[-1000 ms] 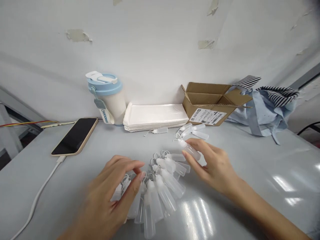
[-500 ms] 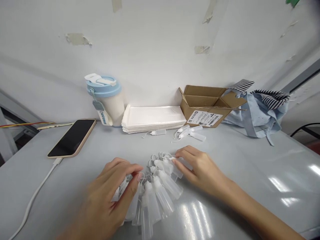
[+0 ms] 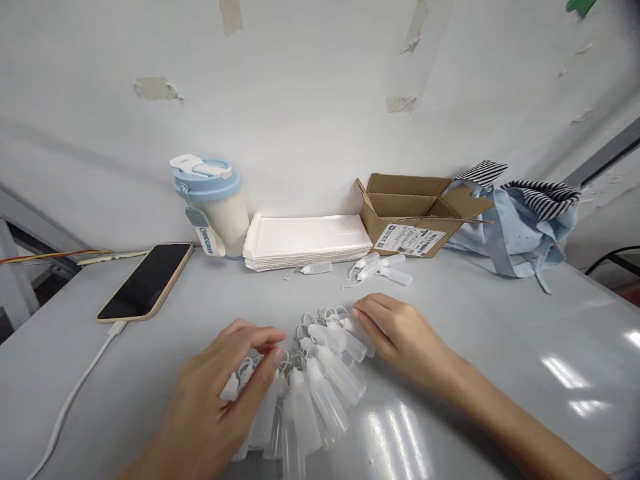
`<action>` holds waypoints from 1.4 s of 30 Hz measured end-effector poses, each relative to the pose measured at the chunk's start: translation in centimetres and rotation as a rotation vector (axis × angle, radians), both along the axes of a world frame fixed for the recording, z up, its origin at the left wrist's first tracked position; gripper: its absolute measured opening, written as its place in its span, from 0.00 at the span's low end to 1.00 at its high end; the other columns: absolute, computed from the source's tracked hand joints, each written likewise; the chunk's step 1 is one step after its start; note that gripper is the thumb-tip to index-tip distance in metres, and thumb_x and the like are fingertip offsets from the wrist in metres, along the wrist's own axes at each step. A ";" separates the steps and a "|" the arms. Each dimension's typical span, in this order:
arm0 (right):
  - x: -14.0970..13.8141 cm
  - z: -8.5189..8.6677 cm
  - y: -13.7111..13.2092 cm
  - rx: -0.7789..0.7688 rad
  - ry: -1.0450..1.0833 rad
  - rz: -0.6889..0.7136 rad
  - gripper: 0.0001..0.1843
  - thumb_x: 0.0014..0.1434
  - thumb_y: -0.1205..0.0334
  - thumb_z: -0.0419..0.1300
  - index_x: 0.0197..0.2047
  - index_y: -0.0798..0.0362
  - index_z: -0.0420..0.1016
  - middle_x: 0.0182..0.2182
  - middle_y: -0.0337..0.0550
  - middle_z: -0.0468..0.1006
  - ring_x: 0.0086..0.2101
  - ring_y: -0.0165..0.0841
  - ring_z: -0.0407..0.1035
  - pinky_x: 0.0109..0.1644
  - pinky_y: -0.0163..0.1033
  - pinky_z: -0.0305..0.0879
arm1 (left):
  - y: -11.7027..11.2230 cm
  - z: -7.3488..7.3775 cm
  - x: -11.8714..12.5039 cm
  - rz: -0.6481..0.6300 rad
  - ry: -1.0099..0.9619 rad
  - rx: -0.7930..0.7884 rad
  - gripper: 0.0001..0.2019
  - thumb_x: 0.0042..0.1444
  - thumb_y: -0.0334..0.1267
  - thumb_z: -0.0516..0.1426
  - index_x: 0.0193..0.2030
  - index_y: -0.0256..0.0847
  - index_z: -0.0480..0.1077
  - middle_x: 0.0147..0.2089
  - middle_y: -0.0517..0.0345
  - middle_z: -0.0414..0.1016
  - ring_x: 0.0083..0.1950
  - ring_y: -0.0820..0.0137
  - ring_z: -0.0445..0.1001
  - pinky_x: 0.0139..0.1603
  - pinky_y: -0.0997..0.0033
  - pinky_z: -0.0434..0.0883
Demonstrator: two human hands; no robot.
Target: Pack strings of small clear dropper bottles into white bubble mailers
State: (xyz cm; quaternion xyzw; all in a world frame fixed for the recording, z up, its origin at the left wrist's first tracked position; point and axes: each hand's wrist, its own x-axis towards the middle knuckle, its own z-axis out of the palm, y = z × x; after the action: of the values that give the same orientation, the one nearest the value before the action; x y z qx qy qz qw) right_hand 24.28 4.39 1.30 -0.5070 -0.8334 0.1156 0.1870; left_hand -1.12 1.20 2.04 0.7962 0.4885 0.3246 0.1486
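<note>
A fanned heap of small translucent plastic dropper bottles (image 3: 325, 397) with white caps and thin looped tethers lies on the table in front of me. My left hand (image 3: 225, 393) reaches over the heap's left side. Its thumb and index finger curve toward each other beside a cap loop, a small gap between their tips, and it covers some bottles. At the upper right end of the heap, my right hand (image 3: 400, 327) has its fingertips drawn together against the outermost bottles. Whatever is between those fingertips is hidden.
Behind the heap lie several loose dropper bottles (image 3: 370, 268), a stack of white padded envelopes (image 3: 310, 237) and an open cardboard box (image 3: 410, 223). A blue-lidded cup (image 3: 225, 213) and a charging phone (image 3: 147, 280) stand left; a blue cloth bag (image 3: 520, 233) is right.
My right fingertips have drawn slightly right, and bottles beneath them show more clearly. The left thumb and index finger have parted a little. The view has shifted slightly.
</note>
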 end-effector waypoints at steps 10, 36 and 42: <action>0.9 -0.5 0.8 0.150 0.118 0.014 0.12 0.65 0.67 0.48 0.35 0.54 0.72 0.29 0.44 0.75 0.29 0.32 0.69 0.33 0.37 0.66 | 0.2 0.5 -0.5 0.005 0.027 0.025 0.05 0.60 0.39 0.53 0.41 0.46 0.68 0.32 0.63 0.73 0.27 0.75 0.73 0.15 0.85 0.66; -1.9 -2.6 8.8 0.190 -0.113 0.201 0.15 0.56 0.76 0.55 0.45 0.56 0.74 0.40 0.50 0.78 0.42 0.41 0.70 0.45 0.44 0.64 | 0.2 0.9 -0.3 0.130 -0.109 0.021 0.07 0.60 0.36 0.53 0.38 0.42 0.72 0.31 0.61 0.72 0.30 0.72 0.70 0.17 0.78 0.59; 0.1 -1.0 6.3 0.269 0.072 0.167 0.11 0.60 0.70 0.55 0.46 0.54 0.73 0.39 0.47 0.79 0.39 0.38 0.73 0.41 0.42 0.68 | 0.0 0.8 -0.3 0.103 -0.112 0.054 0.06 0.61 0.36 0.52 0.37 0.44 0.71 0.30 0.63 0.71 0.30 0.72 0.69 0.26 0.75 0.67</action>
State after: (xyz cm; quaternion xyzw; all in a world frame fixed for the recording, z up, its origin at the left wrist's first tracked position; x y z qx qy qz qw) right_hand 24.42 10.73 0.27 -0.4017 -0.8735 0.0360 0.2726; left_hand -1.43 1.24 2.88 0.7542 0.5110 0.3888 0.1373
